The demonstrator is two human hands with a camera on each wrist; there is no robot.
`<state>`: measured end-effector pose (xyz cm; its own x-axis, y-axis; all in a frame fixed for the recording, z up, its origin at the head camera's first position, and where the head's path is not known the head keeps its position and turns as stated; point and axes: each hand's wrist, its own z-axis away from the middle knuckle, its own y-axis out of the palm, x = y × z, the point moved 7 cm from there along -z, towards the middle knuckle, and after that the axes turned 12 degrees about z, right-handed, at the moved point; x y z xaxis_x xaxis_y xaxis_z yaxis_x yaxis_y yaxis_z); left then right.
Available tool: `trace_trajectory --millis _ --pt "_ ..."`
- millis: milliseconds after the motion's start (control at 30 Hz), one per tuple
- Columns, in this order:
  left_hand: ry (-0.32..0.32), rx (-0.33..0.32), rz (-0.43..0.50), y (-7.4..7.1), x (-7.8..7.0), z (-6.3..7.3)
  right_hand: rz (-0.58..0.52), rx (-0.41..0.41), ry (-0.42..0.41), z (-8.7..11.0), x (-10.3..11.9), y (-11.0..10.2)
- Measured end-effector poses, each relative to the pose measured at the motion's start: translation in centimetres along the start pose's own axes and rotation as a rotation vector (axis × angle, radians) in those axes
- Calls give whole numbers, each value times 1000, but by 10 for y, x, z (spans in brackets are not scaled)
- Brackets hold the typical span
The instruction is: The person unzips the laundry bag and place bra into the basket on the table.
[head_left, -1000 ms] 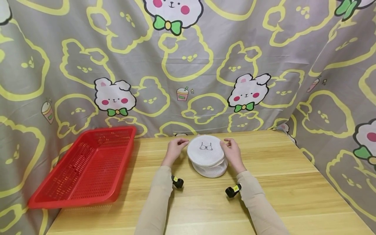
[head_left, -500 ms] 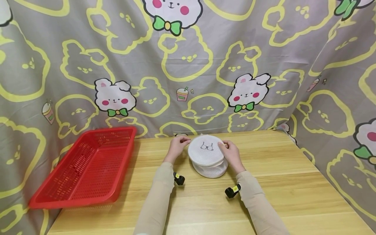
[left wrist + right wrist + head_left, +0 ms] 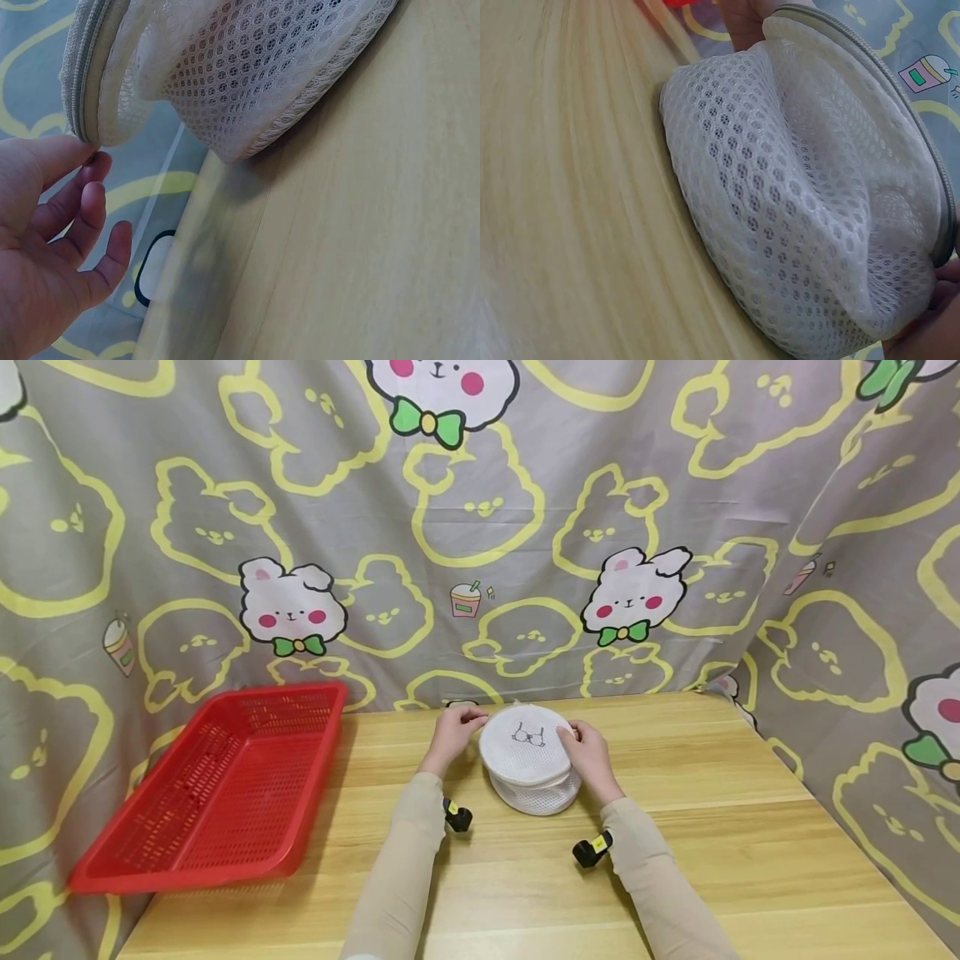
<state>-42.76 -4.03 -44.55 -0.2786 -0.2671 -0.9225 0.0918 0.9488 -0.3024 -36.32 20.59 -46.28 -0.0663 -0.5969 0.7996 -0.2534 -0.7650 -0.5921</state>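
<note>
A round white mesh laundry bag (image 3: 527, 747) stands on the wooden table, its lid printed with a small bra drawing. A zipper (image 3: 88, 71) runs round the lid's rim, and the mesh side wall (image 3: 757, 202) sags in folds below it. At the left back of that rim, my left hand (image 3: 453, 735) pinches the zipper edge between thumb and forefinger, the other fingers loosely bent. My right hand (image 3: 588, 752) grips the rim on the right, thumb on top of the lid and fingers underneath. In the right wrist view only parts of my hands show at the frame's edges.
To the left, a red plastic basket (image 3: 300, 827) with perforated walls sits at the table's side. A grey curtain (image 3: 517, 577) with cartoon print hangs behind the table (image 3: 720, 827) and on both sides. Small black cameras (image 3: 592, 850) are strapped to both wrists.
My left hand has shifted slightly right, up to the bag's rim. My right thumb has come down on the lid's edge. The lid has turned a little; the bag's base stays in place.
</note>
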Motion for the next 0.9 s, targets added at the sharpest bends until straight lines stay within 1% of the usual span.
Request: trace_trajectory --millis 233,467,633,900 --pt "11 1 3 0 1 1 13 -37 -14 -1 -2 1" --pt "51 -14 13 -3 -2 7 17 -66 -21 0 -2 -1" --pt "24 -13 24 -5 -1 12 4 -85 -20 1 -1 -1" --pt "42 -28 7 -8 1 18 -16 -118 -17 4 -1 -4"
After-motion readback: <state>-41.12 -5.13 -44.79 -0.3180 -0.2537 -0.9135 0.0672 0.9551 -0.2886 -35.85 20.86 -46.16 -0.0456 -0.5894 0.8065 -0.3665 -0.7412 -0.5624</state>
